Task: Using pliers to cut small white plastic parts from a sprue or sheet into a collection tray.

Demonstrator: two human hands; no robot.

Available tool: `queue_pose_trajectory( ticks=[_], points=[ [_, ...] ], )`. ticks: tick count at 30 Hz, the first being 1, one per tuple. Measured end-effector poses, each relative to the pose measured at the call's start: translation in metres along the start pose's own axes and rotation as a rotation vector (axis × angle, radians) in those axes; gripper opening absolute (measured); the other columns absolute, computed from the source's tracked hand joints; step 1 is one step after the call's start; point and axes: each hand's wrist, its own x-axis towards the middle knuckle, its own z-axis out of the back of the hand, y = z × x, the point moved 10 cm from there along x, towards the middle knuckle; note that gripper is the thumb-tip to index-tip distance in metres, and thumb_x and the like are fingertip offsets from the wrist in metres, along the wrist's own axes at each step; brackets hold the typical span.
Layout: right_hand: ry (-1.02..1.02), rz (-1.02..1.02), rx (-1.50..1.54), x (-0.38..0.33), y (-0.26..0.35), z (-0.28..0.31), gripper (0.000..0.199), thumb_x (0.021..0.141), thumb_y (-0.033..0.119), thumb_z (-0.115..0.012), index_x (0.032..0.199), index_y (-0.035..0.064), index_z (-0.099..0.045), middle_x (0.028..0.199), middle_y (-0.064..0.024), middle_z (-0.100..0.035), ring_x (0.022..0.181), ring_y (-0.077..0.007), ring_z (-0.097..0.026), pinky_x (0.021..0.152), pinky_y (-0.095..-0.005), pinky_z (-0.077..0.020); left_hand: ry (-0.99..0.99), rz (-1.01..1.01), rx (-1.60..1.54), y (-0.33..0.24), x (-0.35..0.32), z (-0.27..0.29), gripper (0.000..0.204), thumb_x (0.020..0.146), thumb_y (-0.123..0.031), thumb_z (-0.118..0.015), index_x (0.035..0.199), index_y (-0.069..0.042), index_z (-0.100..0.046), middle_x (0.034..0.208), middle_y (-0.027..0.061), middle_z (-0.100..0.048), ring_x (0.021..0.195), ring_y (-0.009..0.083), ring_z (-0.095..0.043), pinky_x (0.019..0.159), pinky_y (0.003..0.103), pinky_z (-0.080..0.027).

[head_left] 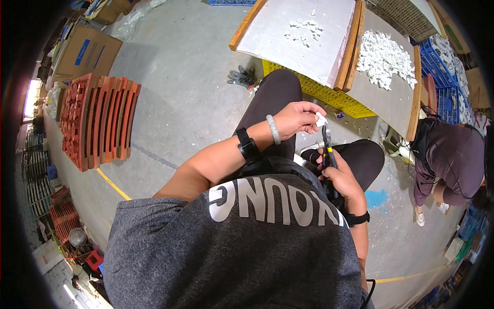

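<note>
My left hand (294, 122) reaches out over my thighs, with a small white piece (320, 119) pinched between thumb and fingers. Wrapped in my right hand (341, 174) is a pair of pliers (326, 140) with black and yellow handles, pointing up. Their jaws meet the lower side of the white piece; whether they grip it is too small to tell. Ahead of my hands, several similar white pieces (307, 30) lie scattered on a wood-edged white board (272, 36). To its right, a big heap of white pieces (385, 57) covers part of a second wood-edged board (378, 105).
A yellow crate (355, 101) supports the boards. A dark glove (242, 77) lies on the floor. Stacked red-brown slatted panels (103, 118) and a cardboard box (87, 53) stand at left. Another person (450, 159) bends close by at right, near blue crates (437, 64).
</note>
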Motion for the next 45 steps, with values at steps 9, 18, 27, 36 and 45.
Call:
queue_pose_trajectory(
  ticks=[9,18,27,36,45],
  points=[
    [-0.02,0.041,0.015,0.002,0.002,0.008,0.038,0.072,-0.005,-0.048,0.11,0.0022,-0.053,0.084,-0.0022,-0.054,0.068,-0.0117,-0.052,0.057,-0.0252,-0.0446,0.027,-0.02,-0.03,0.0,0.0,-0.002,0.022,0.092,-0.005,-0.051,0.113,0.002,-0.056,0.088,0.0044,-0.059,0.074,0.01,-0.06,0.069,0.023,-0.053],
    [-0.076,-0.002,-0.076,0.008,-0.01,0.015,0.01,0.081,0.0,-0.051,0.09,0.0052,-0.052,0.063,0.0004,-0.048,0.052,-0.0088,-0.045,0.049,-0.0231,-0.0383,-0.016,0.031,0.002,0.011,0.002,0.005,0.023,0.092,-0.007,-0.054,0.112,0.004,-0.057,0.084,0.0051,-0.061,0.073,0.0111,-0.062,0.068,0.023,-0.055],
    [-0.245,0.181,-0.604,0.008,0.008,0.028,0.007,0.078,-0.002,-0.051,0.081,0.004,-0.052,0.068,0.0003,-0.05,0.067,-0.0135,-0.047,0.064,-0.0283,-0.0407,-0.012,0.072,-0.001,0.02,-0.003,0.013,0.021,0.092,-0.008,-0.054,0.107,0.004,-0.06,0.085,0.0065,-0.063,0.072,0.0114,-0.062,0.07,0.024,-0.055],
    [-0.154,0.164,-0.437,0.003,0.005,0.021,0.022,0.075,0.002,-0.051,0.097,0.0021,-0.049,0.085,-0.0069,-0.052,0.081,-0.0188,-0.049,0.078,-0.0287,-0.0408,0.002,0.052,-0.066,0.014,-0.002,0.008,0.027,0.093,-0.007,-0.052,0.117,0.003,-0.055,0.091,0.0071,-0.061,0.08,0.0117,-0.061,0.076,0.025,-0.054],
    [-0.191,0.158,-0.746,0.002,0.011,0.02,0.044,0.075,0.006,-0.05,0.117,-0.0067,-0.043,0.109,-0.0284,-0.051,0.105,-0.0425,-0.05,0.095,-0.0429,-0.0377,0.019,0.054,0.005,0.015,-0.003,0.008,0.024,0.092,-0.006,-0.051,0.115,0.002,-0.057,0.087,0.0051,-0.061,0.078,0.0104,-0.06,0.075,0.025,-0.053]
  ],
)
